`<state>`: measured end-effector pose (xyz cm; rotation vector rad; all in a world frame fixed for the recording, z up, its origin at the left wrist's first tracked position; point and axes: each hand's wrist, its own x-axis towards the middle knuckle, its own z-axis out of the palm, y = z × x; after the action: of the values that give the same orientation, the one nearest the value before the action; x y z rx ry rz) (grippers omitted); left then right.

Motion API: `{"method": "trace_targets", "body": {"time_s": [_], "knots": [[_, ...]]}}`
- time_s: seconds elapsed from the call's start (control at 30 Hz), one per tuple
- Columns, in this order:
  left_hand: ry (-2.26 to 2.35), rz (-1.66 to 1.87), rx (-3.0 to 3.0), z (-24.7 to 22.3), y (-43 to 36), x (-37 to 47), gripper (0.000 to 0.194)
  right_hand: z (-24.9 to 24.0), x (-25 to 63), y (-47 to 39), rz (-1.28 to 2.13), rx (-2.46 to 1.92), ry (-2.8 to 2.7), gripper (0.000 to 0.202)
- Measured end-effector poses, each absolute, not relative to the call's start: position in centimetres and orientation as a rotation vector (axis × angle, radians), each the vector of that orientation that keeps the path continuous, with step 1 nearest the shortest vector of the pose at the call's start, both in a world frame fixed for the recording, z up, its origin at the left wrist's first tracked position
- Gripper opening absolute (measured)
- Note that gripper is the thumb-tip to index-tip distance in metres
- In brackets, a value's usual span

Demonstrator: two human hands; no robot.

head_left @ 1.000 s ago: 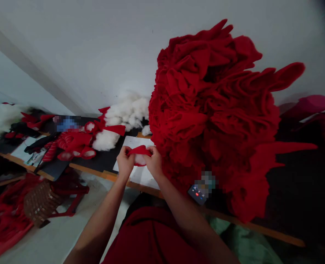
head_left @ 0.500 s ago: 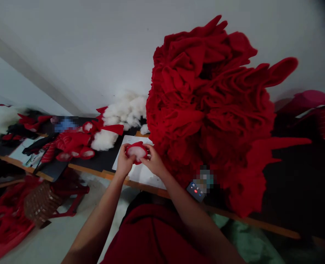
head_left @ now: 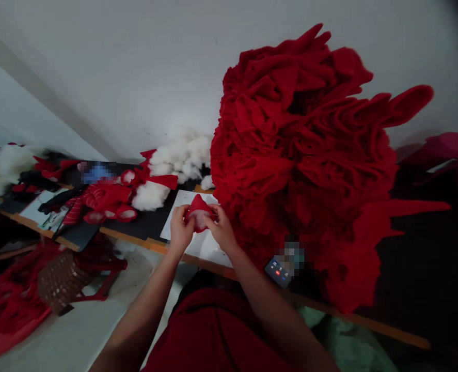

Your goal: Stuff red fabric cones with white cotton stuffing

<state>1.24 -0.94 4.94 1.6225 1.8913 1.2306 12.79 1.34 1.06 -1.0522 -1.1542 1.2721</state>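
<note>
A small red fabric piece [head_left: 199, 205] with a pale white area on its face is between my two hands, above a white sheet [head_left: 209, 249] on the table. My left hand [head_left: 181, 227] is closed on its left side, thumb against the pale part. From the right, my right hand [head_left: 221, 227] grips the other edge, its thumb also pressing near the middle. A pointed red tip stands up at the top of the piece. Tufts of white stuffing [head_left: 151, 195] lie on the table to the left of the sheet.
A tall heap of red fabric pieces [head_left: 298, 165] rises on the right. A phone [head_left: 278, 271] lies at its foot. More white stuffing [head_left: 182, 155] sits by the wall. Red stuffed figures [head_left: 108, 199] lie at left. A stool [head_left: 105, 276] stands on the floor.
The red piece has tilted in my hands: its pointed tip now shows at the top and less of the white area is visible. Both hands still grip it.
</note>
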Motion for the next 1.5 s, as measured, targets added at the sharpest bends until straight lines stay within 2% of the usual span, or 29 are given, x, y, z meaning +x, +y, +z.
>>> {"method": "trace_targets", "body": {"time_s": [0.13,0.2,0.33,0.43,0.5,0.57,0.67,0.8,0.93,1.2,1.37,1.5], "knots": [[1.657,1.357,1.523,5.3,-1.9,1.7,0.029,1.3,12.9,1.7,1.306,-1.099,-0.904,0.029],[1.503,1.448,1.218,5.4,-2.1,1.5,0.035,1.2,12.8,1.9,1.454,-1.026,-0.680,0.030],[1.166,1.352,0.644,5.2,-1.6,1.5,0.042,1.2,12.0,1.4,1.717,-0.854,-0.507,0.026],[1.038,1.437,0.436,4.9,-0.9,2.0,0.034,1.3,11.7,0.0,1.806,-0.864,-0.592,0.023],[1.041,1.522,0.325,4.8,-0.5,2.3,0.029,1.4,11.9,-1.1,1.621,-0.994,-0.699,0.022],[1.061,1.562,0.272,4.7,-0.3,2.4,0.030,1.7,12.3,-1.9,1.292,-1.108,-0.925,0.021],[1.030,1.573,0.271,4.5,-0.5,2.7,0.034,2.0,12.7,-2.6,0.993,-1.055,-1.289,0.027],[0.903,1.557,0.317,4.2,-1.5,3.5,0.054,1.3,12.5,-2.6,0.945,-0.980,-1.547,0.040],[0.811,1.524,0.371,3.8,-2.6,3.8,0.075,0.0,12.2,-2.6,0.815,-1.049,-1.577,0.045],[0.851,1.576,0.353,3.6,-2.9,1.3,0.073,0.8,11.6,-2.6,0.605,-1.016,-1.674,0.039],[0.785,1.519,0.351,4.0,-2.6,0.9,0.078,-0.1,11.1,-2.2,0.691,-0.905,-1.805,0.045],[0.827,1.539,0.297,3.5,-2.8,1.5,0.077,-0.9,11.1,-2.1,0.702,-0.935,-1.795,0.042]]}}
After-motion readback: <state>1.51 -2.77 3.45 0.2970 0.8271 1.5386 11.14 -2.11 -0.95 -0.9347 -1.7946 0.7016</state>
